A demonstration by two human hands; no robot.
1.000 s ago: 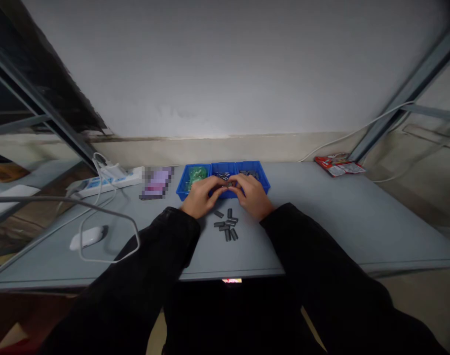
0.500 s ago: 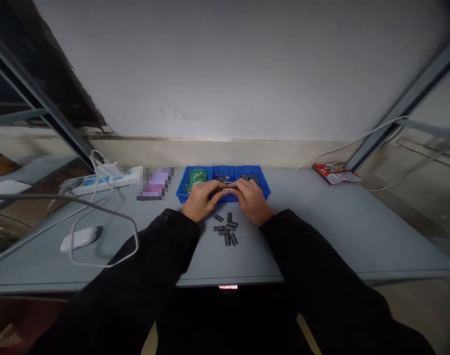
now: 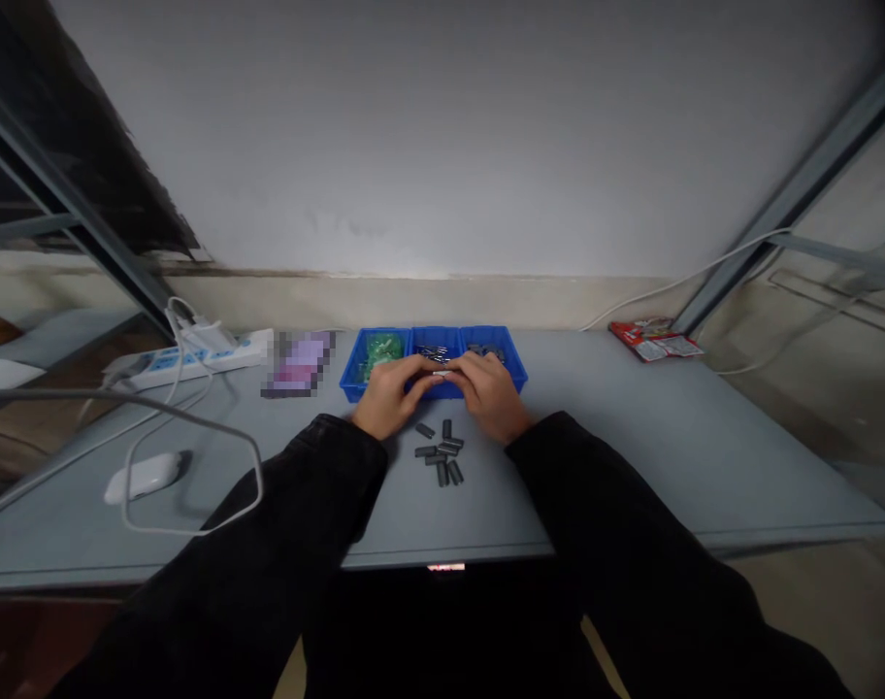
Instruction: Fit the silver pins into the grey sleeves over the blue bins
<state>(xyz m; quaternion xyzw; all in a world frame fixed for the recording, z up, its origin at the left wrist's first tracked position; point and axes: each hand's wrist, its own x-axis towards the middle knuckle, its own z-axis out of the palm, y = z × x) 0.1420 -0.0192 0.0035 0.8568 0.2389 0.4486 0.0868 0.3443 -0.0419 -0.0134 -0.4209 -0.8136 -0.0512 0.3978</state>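
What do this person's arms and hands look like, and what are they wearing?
Both arms are covered by long black sleeves of a soft, slightly creased fabric that end at the wrists. The left hand and right hand are bare: no gloves show, and no rings or watch can be made out at this size. No markings or logos show on the sleeves.

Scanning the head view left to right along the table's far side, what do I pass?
Power strip → blurred purple item → blue tray of three bins, with both hands in front of it → red packets.
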